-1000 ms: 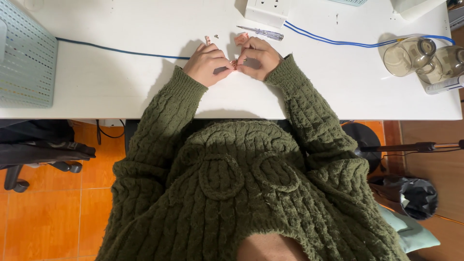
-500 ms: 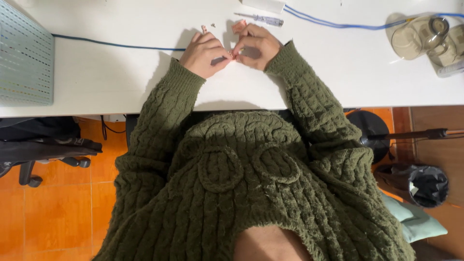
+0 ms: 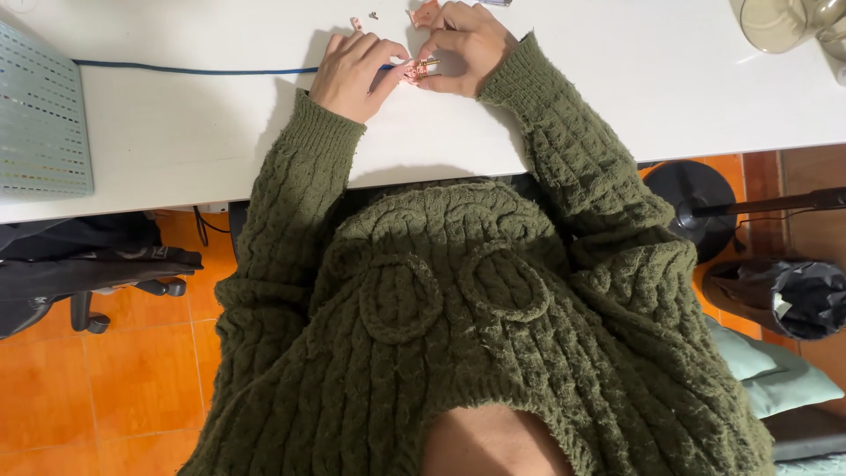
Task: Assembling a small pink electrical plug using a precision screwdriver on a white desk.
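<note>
My left hand [image 3: 352,70] and my right hand [image 3: 467,46] meet on the white table [image 3: 220,132], both pinching a small pink and gold piece [image 3: 419,69] between their fingertips. The sleeves of a dark green cable-knit sweater cover both arms. A few tiny pink bits [image 3: 356,23] lie on the table just beyond the fingers. What the small piece is cannot be made out.
A blue cable [image 3: 194,70] runs across the table to the left hand. A pale perforated panel [image 3: 40,123] lies at the left edge, a glass jar [image 3: 780,22] at the top right. Below are an orange tiled floor, a chair base [image 3: 88,308] and a black bin [image 3: 793,300].
The view has drifted so the hands sit nearer the top edge. Both hands stay together on the small piece, with only slight finger movement.
</note>
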